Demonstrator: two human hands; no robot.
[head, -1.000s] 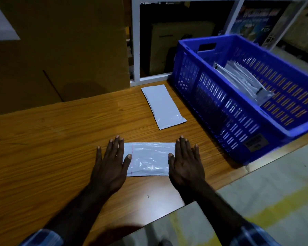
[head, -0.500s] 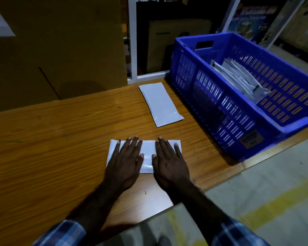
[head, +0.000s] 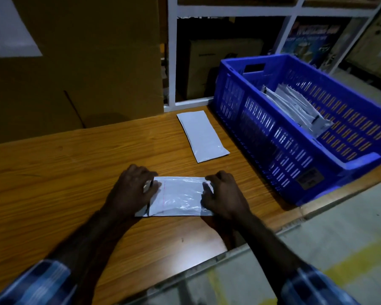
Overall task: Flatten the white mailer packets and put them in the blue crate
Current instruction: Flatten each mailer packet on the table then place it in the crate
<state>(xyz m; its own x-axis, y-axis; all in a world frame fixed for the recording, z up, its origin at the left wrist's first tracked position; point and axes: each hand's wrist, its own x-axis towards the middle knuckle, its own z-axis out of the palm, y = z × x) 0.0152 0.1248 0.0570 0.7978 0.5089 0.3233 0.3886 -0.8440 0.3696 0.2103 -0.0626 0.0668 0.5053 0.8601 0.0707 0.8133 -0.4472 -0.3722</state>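
While my left hand curls its fingers over the left end of the white mailer packet on the wooden table, my right hand pinches its right end the same way. Beyond it a second packet lies flat, just beside the blue crate, which holds more packets.

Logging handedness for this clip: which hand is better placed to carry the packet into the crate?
Probably the right hand: it grips the glossy white plastic mailer packet at the end nearer the blue slotted plastic crate.
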